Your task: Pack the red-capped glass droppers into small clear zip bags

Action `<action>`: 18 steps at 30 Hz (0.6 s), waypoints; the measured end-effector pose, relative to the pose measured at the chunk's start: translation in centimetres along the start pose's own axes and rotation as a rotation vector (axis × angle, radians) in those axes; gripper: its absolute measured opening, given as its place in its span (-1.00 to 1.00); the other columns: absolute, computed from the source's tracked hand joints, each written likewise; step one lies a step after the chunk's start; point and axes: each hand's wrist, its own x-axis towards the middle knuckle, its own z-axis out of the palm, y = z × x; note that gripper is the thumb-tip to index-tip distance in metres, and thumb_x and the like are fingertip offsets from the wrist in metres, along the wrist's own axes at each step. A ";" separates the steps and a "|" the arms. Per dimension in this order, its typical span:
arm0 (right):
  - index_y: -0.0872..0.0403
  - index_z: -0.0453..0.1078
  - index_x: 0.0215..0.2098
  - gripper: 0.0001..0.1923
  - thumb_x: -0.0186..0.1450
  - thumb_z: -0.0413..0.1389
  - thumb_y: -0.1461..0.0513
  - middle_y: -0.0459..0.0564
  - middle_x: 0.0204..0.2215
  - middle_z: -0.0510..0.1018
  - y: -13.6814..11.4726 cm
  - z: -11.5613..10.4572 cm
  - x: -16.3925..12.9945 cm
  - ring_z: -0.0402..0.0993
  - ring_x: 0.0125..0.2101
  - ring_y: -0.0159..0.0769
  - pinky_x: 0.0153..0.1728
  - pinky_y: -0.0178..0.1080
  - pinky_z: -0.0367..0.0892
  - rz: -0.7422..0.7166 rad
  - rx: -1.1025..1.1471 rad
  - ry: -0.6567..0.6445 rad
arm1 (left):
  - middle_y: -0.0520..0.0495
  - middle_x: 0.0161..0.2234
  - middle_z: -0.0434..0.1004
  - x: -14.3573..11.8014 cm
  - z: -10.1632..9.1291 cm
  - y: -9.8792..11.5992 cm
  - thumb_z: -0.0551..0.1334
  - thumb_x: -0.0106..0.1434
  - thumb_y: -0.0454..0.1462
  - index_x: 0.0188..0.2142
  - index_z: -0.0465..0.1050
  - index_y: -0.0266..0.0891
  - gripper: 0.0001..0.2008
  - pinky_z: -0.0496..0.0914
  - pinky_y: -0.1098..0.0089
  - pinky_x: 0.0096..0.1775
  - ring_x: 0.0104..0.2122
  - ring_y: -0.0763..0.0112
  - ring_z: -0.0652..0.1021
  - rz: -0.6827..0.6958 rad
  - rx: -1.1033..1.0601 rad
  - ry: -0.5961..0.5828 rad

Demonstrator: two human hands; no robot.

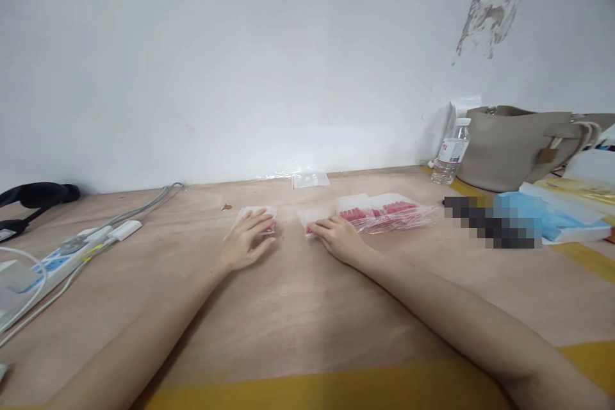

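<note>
The left hand (247, 240) is laid flat on the table (298, 307), fingers spread, resting on a small clear bag (259, 213) of red parts; nothing is pinched. The right hand (339, 237) is laid palm down at 3 o'clock from the left hand, fingers loosely together, fingertips touching a second small bag (311, 223). A pile of filled bags (384, 211) is located just beside the right hand at 2 o'clock. An empty clear bag (310, 179) lies at 12 o'clock, near the wall. A water bottle (450, 151) and a grey handbag (519, 147) are positioned at 2 o'clock, well apart. A power strip (62, 259) is located at 9 o'clock.
</note>
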 end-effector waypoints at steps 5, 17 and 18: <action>0.07 0.24 -0.03 -0.70 0.26 -0.05 0.28 0.03 -0.15 0.41 -0.5 0.2 0.0 0.34 -0.21 -0.34 -0.30 -0.32 0.23 0.028 0.152 -0.022 | -0.19 0.01 0.31 3.1 3.0 3.4 0.13 0.21 -0.24 0.03 0.24 -0.26 -0.61 0.34 0.28 -0.04 -0.01 0.25 0.37 0.141 -0.048 -0.103; 0.07 0.43 -0.41 -0.76 0.27 -0.07 0.26 -0.04 -0.53 0.48 2.5 -1.1 -1.7 0.32 -0.42 -0.35 -0.27 -0.22 0.00 -0.034 -0.167 0.061 | -0.10 -0.38 0.48 2.9 5.2 3.5 0.02 0.27 -0.31 -0.33 0.43 -0.27 -0.78 0.41 0.37 -0.32 -0.36 0.34 0.50 0.183 0.085 0.022; 0.07 0.43 -0.43 -0.74 0.28 -0.08 0.25 -0.04 -0.54 0.48 2.5 -1.1 -1.7 0.31 -0.42 -0.35 -0.26 -0.22 -0.01 -0.038 -0.175 0.075 | -0.10 -0.41 0.48 2.9 5.2 3.6 0.02 0.27 -0.31 -0.36 0.43 -0.28 -0.78 0.40 0.36 -0.34 -0.39 0.34 0.50 0.188 0.103 0.028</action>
